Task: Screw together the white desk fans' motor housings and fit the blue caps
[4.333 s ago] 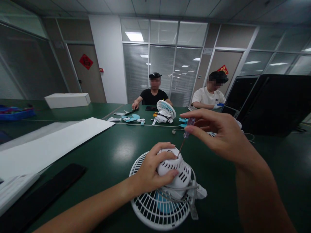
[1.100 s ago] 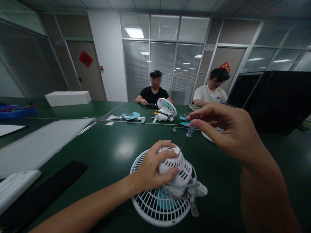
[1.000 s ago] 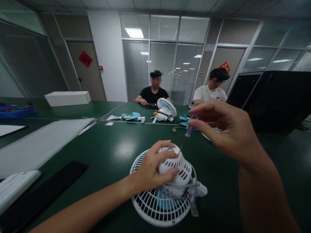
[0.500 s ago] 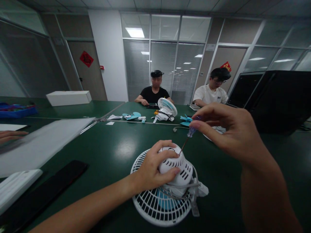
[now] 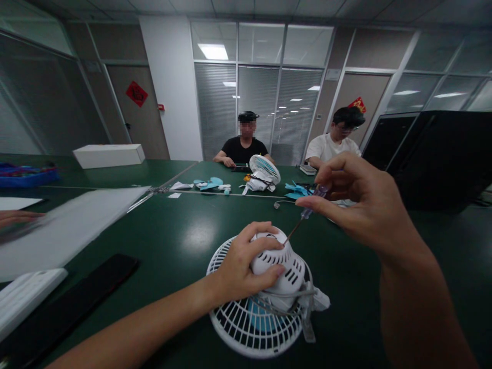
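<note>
A small white fan lies grille-down on the green table, its motor housing facing up and blue blades showing through the grille. Fingers of my left hand wrap over the housing and grip it. Between the thumb and fingers of my right hand is a screwdriver with a clear purple handle. Its thin shaft slants down to the left, the tip at the housing beside my left fingers. Whether a screw sits under the tip is too small to tell. A pale cord loops around the fan's base.
Across the table stands another fan, with blue blades nearby. Two people sit beyond. A black monitor is at right. A black case, a white sheet and another person's hand are at left.
My right hand and the screwdriver's handle have tilted to the right, so the shaft leans lower. The tip stays at the housing. My left hand and the fan have not moved.
</note>
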`<state>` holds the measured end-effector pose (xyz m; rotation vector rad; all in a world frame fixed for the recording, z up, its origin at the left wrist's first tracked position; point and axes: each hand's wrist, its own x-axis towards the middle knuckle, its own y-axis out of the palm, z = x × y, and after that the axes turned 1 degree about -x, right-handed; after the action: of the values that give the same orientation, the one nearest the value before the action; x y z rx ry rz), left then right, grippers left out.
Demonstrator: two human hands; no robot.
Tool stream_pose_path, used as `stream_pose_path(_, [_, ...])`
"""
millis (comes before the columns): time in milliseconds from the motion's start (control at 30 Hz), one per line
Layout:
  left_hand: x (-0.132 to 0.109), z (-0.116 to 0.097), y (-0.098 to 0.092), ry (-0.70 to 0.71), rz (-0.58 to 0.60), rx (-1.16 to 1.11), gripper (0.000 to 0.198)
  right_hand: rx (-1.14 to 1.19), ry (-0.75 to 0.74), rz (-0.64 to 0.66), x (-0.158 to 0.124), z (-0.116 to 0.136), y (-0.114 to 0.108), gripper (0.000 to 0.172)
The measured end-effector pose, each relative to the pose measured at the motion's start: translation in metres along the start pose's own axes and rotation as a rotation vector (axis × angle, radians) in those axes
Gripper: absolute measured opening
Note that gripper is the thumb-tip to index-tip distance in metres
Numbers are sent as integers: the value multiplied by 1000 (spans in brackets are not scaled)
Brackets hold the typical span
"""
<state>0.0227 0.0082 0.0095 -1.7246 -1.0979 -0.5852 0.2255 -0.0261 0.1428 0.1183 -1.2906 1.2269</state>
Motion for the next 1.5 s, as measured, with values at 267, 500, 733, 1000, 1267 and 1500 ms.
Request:
stream_pose_path(267, [11,-9,1,-15,0,74,24,115,27,292,-1,3,-11,22])
stream_pose_path(500, [11,-12,3,-23,-9,60,22,203,39,177,-1,3,6,25])
stream_pose_path(733, [10,-9,3,-27,-2,51,24,280,219,-332,-13,-19,-7,20])
stream_pose_path(1000, [9,-7,3,-25,-11,41,40,-286,568,399,-101,-82,15,24])
stream_pose_path(1267, [8,-7,2,-27,-11,55,26,-537,698,695,-135,-91,37,19])
stream_pose_path(1500, [8,-8,1,-26,-3,58,27,-553,726,607,-136,-87,-7,51])
